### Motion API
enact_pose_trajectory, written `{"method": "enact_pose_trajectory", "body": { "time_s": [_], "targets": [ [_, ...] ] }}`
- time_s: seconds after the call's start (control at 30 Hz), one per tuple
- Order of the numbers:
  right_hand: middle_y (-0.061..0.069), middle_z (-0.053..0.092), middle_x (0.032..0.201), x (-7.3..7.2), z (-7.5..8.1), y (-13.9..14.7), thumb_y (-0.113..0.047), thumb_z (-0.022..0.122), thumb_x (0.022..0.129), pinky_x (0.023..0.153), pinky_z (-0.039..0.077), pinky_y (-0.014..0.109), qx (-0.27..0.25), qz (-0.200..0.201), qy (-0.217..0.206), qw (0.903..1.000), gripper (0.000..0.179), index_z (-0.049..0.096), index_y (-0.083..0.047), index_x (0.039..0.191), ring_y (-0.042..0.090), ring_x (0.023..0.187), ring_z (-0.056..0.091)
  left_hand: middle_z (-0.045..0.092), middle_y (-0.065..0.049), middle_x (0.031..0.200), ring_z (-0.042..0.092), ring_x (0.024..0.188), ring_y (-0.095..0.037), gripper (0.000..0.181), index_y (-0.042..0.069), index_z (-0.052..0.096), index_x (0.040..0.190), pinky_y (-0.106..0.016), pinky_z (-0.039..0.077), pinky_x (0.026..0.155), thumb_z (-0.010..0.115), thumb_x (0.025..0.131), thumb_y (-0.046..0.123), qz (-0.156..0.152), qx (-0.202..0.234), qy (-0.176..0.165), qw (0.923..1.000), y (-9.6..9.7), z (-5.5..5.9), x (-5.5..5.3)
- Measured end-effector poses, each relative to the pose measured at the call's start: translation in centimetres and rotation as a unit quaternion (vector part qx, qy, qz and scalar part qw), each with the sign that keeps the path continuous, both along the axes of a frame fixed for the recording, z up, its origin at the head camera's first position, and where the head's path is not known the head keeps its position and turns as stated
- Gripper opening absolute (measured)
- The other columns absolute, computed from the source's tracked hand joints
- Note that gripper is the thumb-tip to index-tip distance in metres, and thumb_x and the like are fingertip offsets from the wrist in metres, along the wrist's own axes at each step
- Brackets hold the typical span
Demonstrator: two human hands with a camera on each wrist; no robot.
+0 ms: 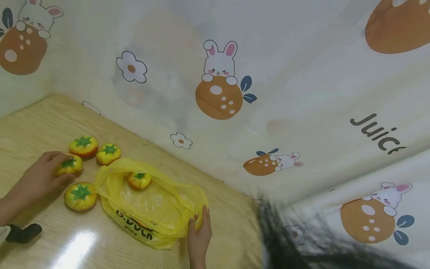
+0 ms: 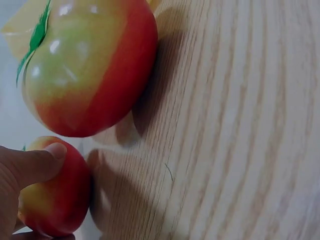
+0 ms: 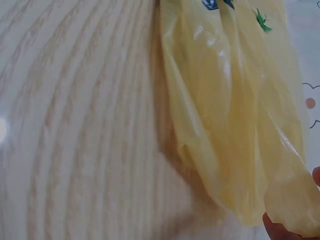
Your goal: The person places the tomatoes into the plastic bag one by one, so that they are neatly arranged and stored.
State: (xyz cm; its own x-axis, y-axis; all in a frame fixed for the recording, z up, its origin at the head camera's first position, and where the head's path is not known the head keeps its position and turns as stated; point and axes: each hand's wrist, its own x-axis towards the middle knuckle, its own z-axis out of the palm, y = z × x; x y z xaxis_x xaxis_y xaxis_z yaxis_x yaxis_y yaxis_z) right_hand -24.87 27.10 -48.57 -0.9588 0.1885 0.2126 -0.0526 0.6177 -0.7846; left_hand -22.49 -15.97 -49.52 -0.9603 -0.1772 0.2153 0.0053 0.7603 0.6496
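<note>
On the left, my left hand [image 1: 43, 172] grips a yellow-red toy tomato [image 1: 71, 165] with a green leafy top; in the left wrist view the thumb lies along that held tomato [image 2: 70, 195]. Three more toy tomatoes stand close by: one behind [image 1: 83, 147], a smaller one [image 1: 109, 154] and a nearer one [image 1: 80, 197]. My right hand [image 1: 199, 235] pinches the right edge of a yellow plastic bag [image 1: 158, 209], which lies with its mouth spread. Another tomato [image 1: 139, 181] shows inside the mouth. Through the bag film [image 3: 225, 100], the right wrist view shows a green leafy top.
A light wood-grain tabletop [image 1: 30, 123] carries everything. Behind it and to the right hangs a pale sheet [image 1: 161, 97] printed with rabbits and flowers. Dark hair [image 1: 285, 239] blocks part of the lower right. A black strap-like piece [image 1: 25, 232] shows by the left forearm.
</note>
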Motion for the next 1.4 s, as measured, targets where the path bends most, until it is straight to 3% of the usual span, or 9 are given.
{"method": "enact_pose_trajectory", "body": {
  "time_s": [0.33, 0.6, 0.73, 0.83, 0.97, 1.03, 1.13, 1.23, 1.4],
  "targets": [
    [0.011, 0.055, 0.124, 0.2, 0.8, 0.4, -0.009, 0.059, 0.087, 0.072, 0.050, 0.026, 0.024, 0.005, 0.017, 0.9995, 0.060, 0.035, -0.006, 0.141, 0.010, 0.086, 0.056, 0.037, -0.037, 0.122, 0.040, 0.103, -0.053, 0.052, -0.002, 0.047, 0.121, -0.068, 0.036, 0.075, 0.067, 0.084, 0.028, -0.003, 0.000, 0.001, 1.0000, 0.1, 0.0, 0.1],
    [-0.004, 0.058, 0.088, 0.0, 1.8, 0.2, -0.011, 0.059, 0.087, 0.086, 0.047, 0.035, -0.003, 0.021, 0.022, 0.9995, 0.058, 0.036, -0.006, 0.141, 0.013, 0.090, 0.054, 0.040, -0.037, 0.122, 0.036, 0.108, -0.054, 0.054, -0.006, 0.045, 0.123, -0.068, 0.032, 0.084, 0.068, 0.084, 0.023, 0.026, 0.005, 0.018, 0.9995, -0.1, 2.8, 0.0],
    [0.001, 0.060, 0.096, 0.1, 2.3, 0.1, -0.010, 0.058, 0.088, 0.090, 0.046, 0.038, -0.027, 0.021, 0.011, 0.9993, 0.059, 0.034, -0.006, 0.141, 0.016, 0.098, 0.053, 0.042, -0.034, 0.122, 0.038, 0.109, -0.051, 0.053, -0.005, 0.047, 0.121, -0.067, 0.034, 0.084, 0.072, 0.079, 0.015, 0.025, 0.011, 0.062, 0.9977, 1.3, 4.1, 0.3],
    [0.007, 0.055, 0.126, 0.1, 2.6, -0.1, -0.012, 0.058, 0.088, 0.095, 0.043, 0.041, -0.044, 0.019, -0.004, 0.9989, 0.063, 0.029, -0.009, 0.144, 0.017, 0.116, 0.048, 0.043, -0.032, 0.124, 0.039, 0.111, -0.050, 0.054, -0.002, 0.049, 0.121, -0.067, 0.035, 0.083, 0.074, 0.076, 0.013, 0.020, 0.014, 0.106, 0.9941, 2.6, 5.2, 0.7],
    [0.006, 0.030, 0.149, 0.2, 2.9, -0.2, -0.015, 0.058, 0.089, 0.085, 0.046, 0.033, -0.059, 0.014, -0.020, 0.9980, 0.067, 0.023, -0.014, 0.146, 0.015, 0.111, 0.049, 0.045, -0.029, 0.125, 0.044, 0.110, -0.047, 0.059, 0.001, 0.052, 0.121, -0.061, 0.043, 0.077, 0.078, 0.070, 0.013, -0.017, -0.012, 0.187, 0.9822, 5.2, 6.7, 1.3],
    [0.006, 0.029, 0.150, 0.3, 3.0, -0.2, -0.016, 0.058, 0.089, 0.073, 0.047, 0.029, -0.068, 0.010, -0.030, 0.9972, 0.068, 0.023, -0.016, 0.146, 0.015, 0.089, 0.052, 0.049, -0.025, 0.123, 0.050, 0.106, -0.040, 0.053, 0.002, 0.055, 0.119, -0.051, 0.048, 0.074, 0.076, 0.075, 0.022, -0.050, -0.043, 0.233, 0.9702, 6.8, 7.2, 1.4],
    [0.007, 0.030, 0.149, 0.5, 3.1, -0.2, -0.018, 0.059, 0.088, 0.073, 0.049, 0.029, -0.072, 0.006, -0.040, 0.9965, 0.068, 0.023, -0.016, 0.146, 0.016, 0.090, 0.053, 0.052, -0.019, 0.124, 0.056, 0.100, -0.028, 0.051, 0.007, 0.058, 0.118, -0.032, 0.051, 0.071, 0.072, 0.077, 0.034, -0.102, -0.076, 0.284, 0.9503, 9.4, 7.6, 1.7],
    [0.008, 0.030, 0.149, 0.7, 2.9, -0.2, -0.019, 0.059, 0.088, 0.086, 0.048, 0.037, -0.078, 0.003, -0.042, 0.9960, 0.068, 0.024, -0.014, 0.146, 0.020, 0.110, 0.051, 0.050, -0.014, 0.128, 0.056, 0.102, -0.022, 0.052, 0.013, 0.058, 0.121, -0.025, 0.051, 0.071, 0.073, 0.076, 0.033, -0.144, -0.082, 0.279, 0.9458, 11.8, 7.8, 1.8],
    [0.010, 0.029, 0.150, 1.2, 2.5, 0.0, -0.019, 0.059, 0.088, 0.101, 0.039, 0.049, -0.092, -0.007, -0.052, 0.9944, 0.068, 0.023, -0.013, 0.146, 0.028, 0.133, 0.035, 0.048, -0.013, 0.130, 0.053, 0.110, -0.029, 0.057, 0.014, 0.054, 0.124, -0.040, 0.052, 0.079, 0.077, 0.072, 0.021, -0.179, -0.071, 0.216, 0.9573, 14.4, 7.4, 1.1]
  ]
}}
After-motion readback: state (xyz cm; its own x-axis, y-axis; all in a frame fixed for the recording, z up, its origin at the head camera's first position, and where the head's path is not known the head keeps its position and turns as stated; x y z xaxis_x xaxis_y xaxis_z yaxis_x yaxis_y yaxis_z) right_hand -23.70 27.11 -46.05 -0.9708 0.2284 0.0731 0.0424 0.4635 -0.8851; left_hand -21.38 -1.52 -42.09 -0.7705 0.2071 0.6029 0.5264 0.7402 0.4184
